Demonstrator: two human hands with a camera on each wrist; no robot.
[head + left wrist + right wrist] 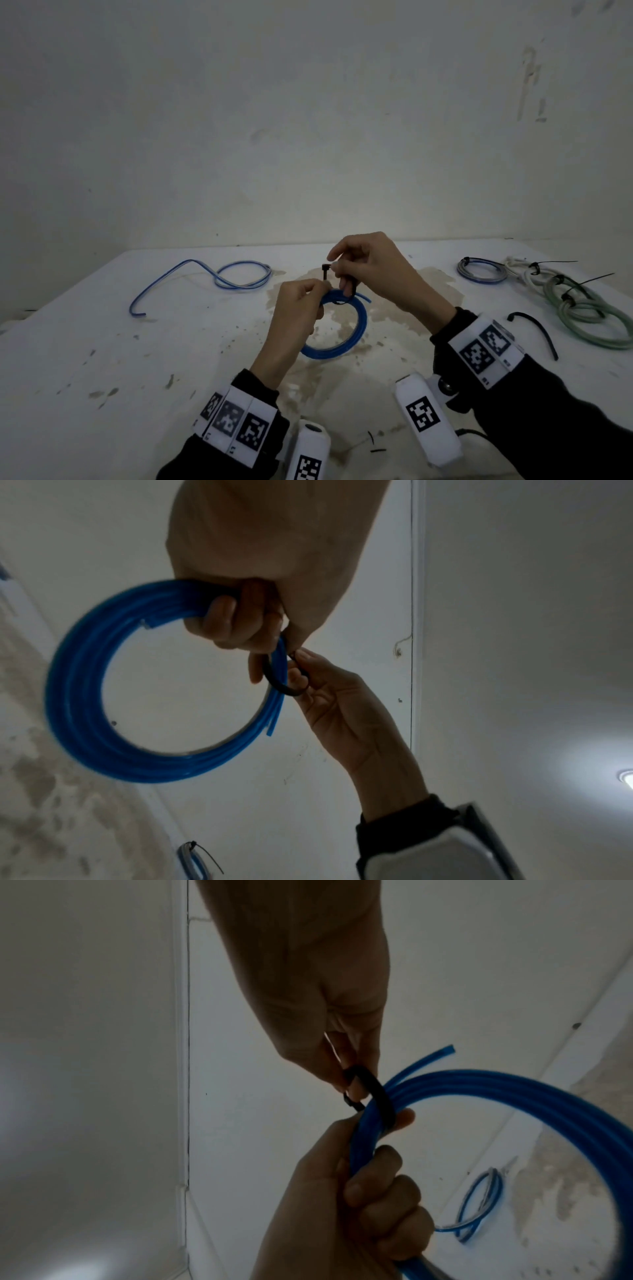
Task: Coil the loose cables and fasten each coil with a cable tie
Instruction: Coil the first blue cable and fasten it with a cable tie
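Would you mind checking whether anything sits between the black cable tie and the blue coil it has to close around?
Nothing visible does. The cable tie already loops round the blue coil, pinched by the right hand; the left hand grips the coil just beside it.

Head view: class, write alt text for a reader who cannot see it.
A left hand grips a blue cable coil above a stained white table while the right hand loops a black cable tie around it. A loose blue cable lies far left; tied coils lie right.
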